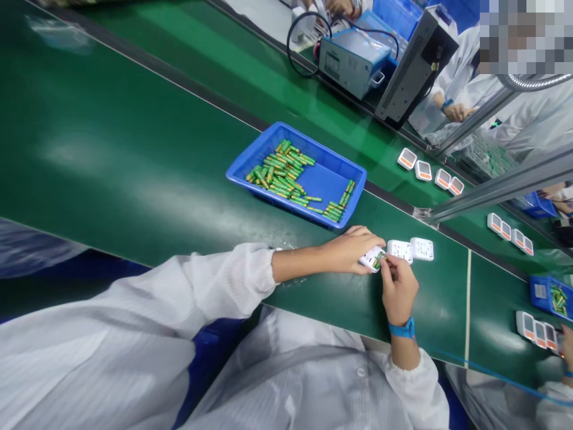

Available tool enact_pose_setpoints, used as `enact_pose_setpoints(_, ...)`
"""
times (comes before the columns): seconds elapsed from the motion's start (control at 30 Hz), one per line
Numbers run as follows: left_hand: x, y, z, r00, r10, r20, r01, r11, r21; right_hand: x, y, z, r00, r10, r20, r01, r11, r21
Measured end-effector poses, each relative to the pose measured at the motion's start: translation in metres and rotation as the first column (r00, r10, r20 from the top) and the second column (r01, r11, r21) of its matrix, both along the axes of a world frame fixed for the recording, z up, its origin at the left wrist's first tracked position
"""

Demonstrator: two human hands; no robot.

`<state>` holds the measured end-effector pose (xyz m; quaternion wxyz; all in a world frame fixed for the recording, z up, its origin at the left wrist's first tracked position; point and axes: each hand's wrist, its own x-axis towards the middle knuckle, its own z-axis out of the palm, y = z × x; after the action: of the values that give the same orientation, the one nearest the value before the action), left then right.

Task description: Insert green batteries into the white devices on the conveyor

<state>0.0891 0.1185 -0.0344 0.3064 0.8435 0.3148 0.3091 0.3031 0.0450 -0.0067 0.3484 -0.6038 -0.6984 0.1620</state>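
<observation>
My left hand (351, 251) is closed around a small white device (367, 260), its battery bay facing up. Green batteries (378, 259) show in that bay. At the device's right edge, the thumb and fingers of my right hand (399, 288) are pinched together over the batteries; whether they grip one is hidden. A blue band circles my right wrist. Just beyond my right hand, a white device (400, 251) lies back-up on the green table, with another white device (422, 248) beside it.
A blue tray (244, 170) of green batteries stands beyond my left hand. A metal post (496, 186) rises at the right. Several white devices with orange-marked screens (407, 158) sit on the far belt. Co-workers' hands (456, 111) are across the line and at the right edge.
</observation>
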Motion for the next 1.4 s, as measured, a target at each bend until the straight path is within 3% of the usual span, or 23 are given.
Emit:
enact_pose_setpoints(0.17,0.001,-0.001,-0.002,1.0,0.009,-0.021,-0.009,1.0,0.01,-0.005,-0.022,-0.006,0.966,0.091,0.243,-0.091,0.996,-0.012)
enact_pose_setpoints(0.27,0.0,-0.001,-0.002,1.0,-0.002,-0.022,0.003,1.0,0.027,-0.004,-0.031,-0.009,0.966,0.103,0.238,-0.096,0.995,-0.042)
enact_pose_setpoints(0.4,-0.004,0.0,0.004,0.998,-0.054,-0.007,0.055,0.996,0.065,-0.002,-0.032,-0.006,0.997,0.045,-0.056,-0.05,0.993,-0.103)
enact_pose_setpoints(0.53,-0.002,-0.004,0.013,0.975,-0.221,0.022,0.213,0.956,0.202,-0.006,-0.031,0.0,0.877,-0.119,-0.465,-0.003,0.967,-0.253)
enact_pose_setpoints(0.6,0.001,-0.008,0.015,0.956,-0.291,0.032,0.271,0.92,0.284,-0.008,-0.033,0.003,0.818,-0.145,-0.557,-0.05,0.946,-0.319)
enact_pose_setpoints(0.7,0.006,-0.014,0.016,0.947,-0.316,0.053,0.277,0.892,0.357,0.002,-0.042,0.007,0.821,-0.142,-0.553,-0.103,0.916,-0.388)
enact_pose_setpoints(0.8,0.01,-0.016,0.017,0.961,-0.272,0.053,0.237,0.905,0.354,0.041,-0.055,0.007,0.896,-0.199,-0.396,0.059,0.939,-0.338)
enact_pose_setpoints(0.87,0.013,-0.012,0.017,0.974,-0.226,0.013,0.208,0.917,0.339,0.087,-0.059,0.004,0.928,-0.329,-0.174,0.298,0.937,-0.18)
enact_pose_setpoints(0.93,0.019,-0.004,0.015,0.983,-0.174,-0.063,0.185,0.926,0.329,0.147,-0.059,-0.002,0.868,-0.492,0.066,0.489,0.87,0.055)
enact_pose_setpoints(0.97,0.023,0.001,0.012,0.983,-0.153,-0.106,0.18,0.928,0.326,0.179,-0.057,-0.006,0.824,-0.547,0.147,0.527,0.835,0.157)
enact_pose_setpoints(1.03,0.033,0.011,0.007,0.973,-0.139,-0.185,0.193,0.926,0.323,0.24,-0.054,-0.014,0.792,-0.558,0.246,0.499,0.825,0.265)
enact_pose_setpoints(1.1,0.042,0.019,0.002,0.961,-0.151,-0.232,0.223,0.92,0.323,0.287,-0.048,-0.021,0.78,-0.528,0.337,0.459,0.848,0.267)
enact_pose_setpoints(1.17,0.047,0.023,-0.001,0.958,-0.152,-0.243,0.229,0.916,0.33,0.307,-0.035,-0.021,0.766,-0.503,0.4,0.441,0.864,0.243)
enact_pose_setpoints(1.27,0.05,0.023,-0.002,0.967,-0.106,-0.232,0.185,0.917,0.352,0.271,0.002,-0.003,0.806,-0.447,0.389,0.379,0.894,0.241)
enact_pose_setpoints(1.33,0.051,0.022,-0.004,0.968,-0.078,-0.238,0.164,0.916,0.366,0.204,0.035,0.02,0.901,-0.291,0.322,0.234,0.951,0.205)
enact_pose_setpoints(1.4,0.052,0.021,-0.008,0.967,-0.078,-0.242,0.164,0.919,0.359,0.113,0.068,0.045,0.973,-0.023,0.228,-0.004,0.993,0.118)
